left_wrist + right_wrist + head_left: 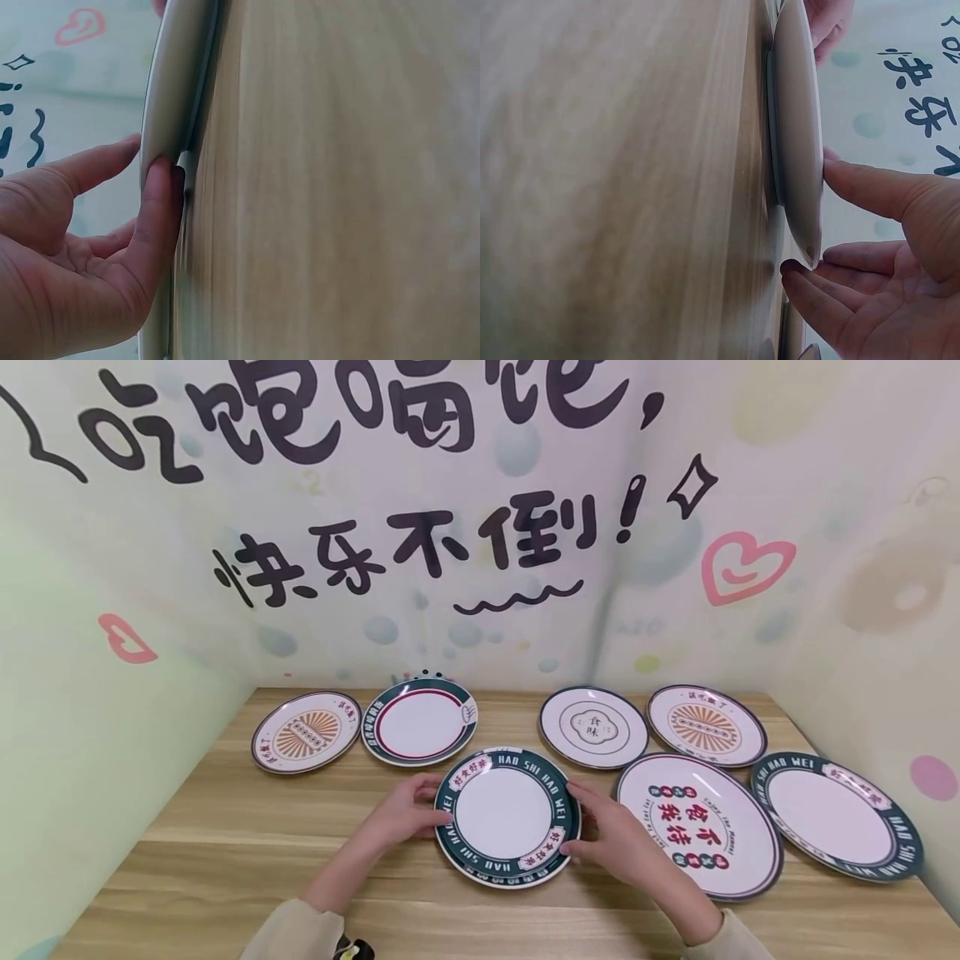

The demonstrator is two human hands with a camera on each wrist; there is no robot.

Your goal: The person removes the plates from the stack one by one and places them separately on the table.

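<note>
Both hands are at a round plate (504,814) with a dark green lettered rim and a white centre, low over the wooden table in the middle. My left hand (408,814) grips its left edge, thumb over the rim; in the left wrist view the fingers (156,214) curl against the pale underside. On the opposite edge, my right hand (618,835) holds the rim between thumb and fingers. The right wrist view shows the plate (799,127) side-on, its foot close to the tabletop and the fingertips (799,274) at the rim's edge.
Behind it lie a sunburst plate (307,732) and a green-rimmed plate (418,722). To the right are a small white plate (593,727), another sunburst plate (707,725), a red-lettered plate (701,827) and a green-rimmed oval-looking plate (836,816). A printed wall (427,635) borders the table (300,827).
</note>
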